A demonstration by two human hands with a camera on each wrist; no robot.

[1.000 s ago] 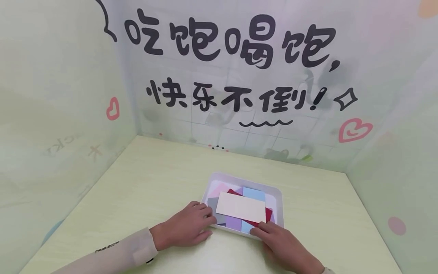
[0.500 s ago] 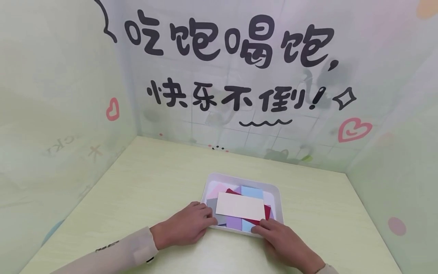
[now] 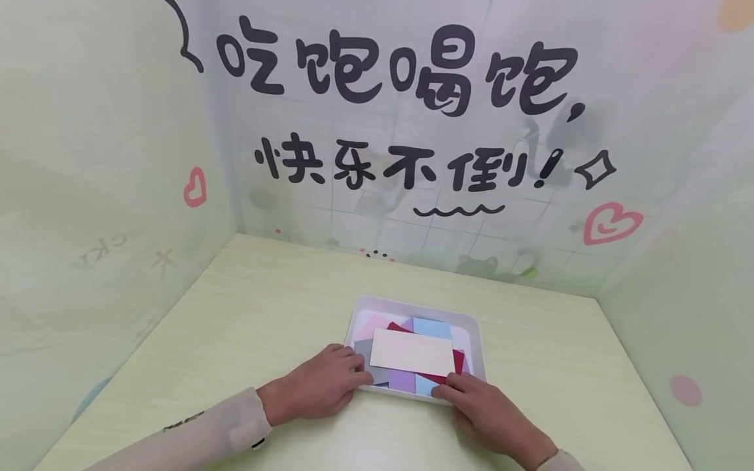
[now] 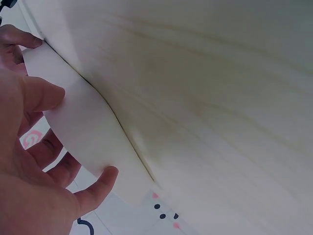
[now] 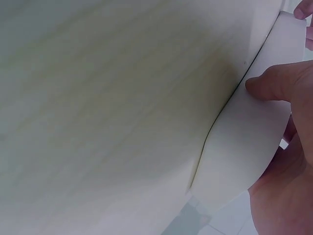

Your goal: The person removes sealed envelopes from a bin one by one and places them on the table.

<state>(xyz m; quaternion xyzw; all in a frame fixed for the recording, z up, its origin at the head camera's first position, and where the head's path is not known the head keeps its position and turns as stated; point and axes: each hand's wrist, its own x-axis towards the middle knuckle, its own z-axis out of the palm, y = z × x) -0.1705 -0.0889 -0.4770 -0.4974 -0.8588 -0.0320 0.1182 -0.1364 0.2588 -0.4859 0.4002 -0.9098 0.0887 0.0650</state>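
A shallow white tray (image 3: 415, 307) with rounded corners rests on the table, holding several overlapping flat cards. A cream card (image 3: 411, 352) lies on top, over a dark red card (image 3: 459, 362), a light blue card (image 3: 432, 327), a purple card (image 3: 402, 381), a pink card (image 3: 374, 322) and a grey card (image 3: 363, 354). At the tray's near left corner my left hand (image 3: 324, 383) grips the rim. My right hand (image 3: 491, 412) grips the near right corner. Both wrist views show a thumb against the tray's outer wall (image 4: 93, 122), with fingers curled over the rim.
The pale wood-grain table (image 3: 259, 301) spreads around the tray. A printed back wall (image 3: 377, 124) with dark lettering stands behind it, and side walls (image 3: 106, 196) enclose the table at left and right.
The tray has shifted slightly left, its right end swinging a little away from me. My right hand has followed with its grip, while my left stays almost in place.
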